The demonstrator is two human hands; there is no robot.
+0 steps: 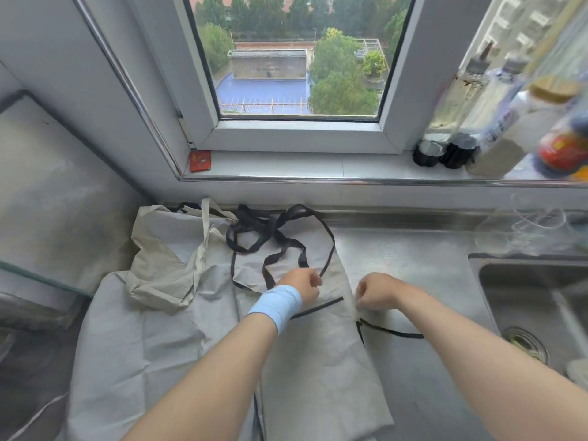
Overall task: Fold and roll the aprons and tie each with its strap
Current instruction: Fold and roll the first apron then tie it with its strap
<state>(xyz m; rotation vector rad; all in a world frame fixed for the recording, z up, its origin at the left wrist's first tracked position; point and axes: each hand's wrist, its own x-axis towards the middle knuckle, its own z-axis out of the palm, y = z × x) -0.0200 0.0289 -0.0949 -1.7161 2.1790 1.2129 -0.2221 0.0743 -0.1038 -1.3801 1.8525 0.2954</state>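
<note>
1. Beige cloth, a crumpled second apron [165,268], lies at the left rear of the surface [413,259], untouched.
2. Left hand [302,283], its grip closed on the black strap [270,240], rests on the grey apron [318,361]; the strap's loops lie just beyond it, toward the window.
3. Grey apron lies folded lengthwise, long axis running from the person toward the window.
4. Right hand [377,291] pinches the apron's right edge.
5. Both hands sit at the bib end, so rolling would probably run along that axis.
</note>
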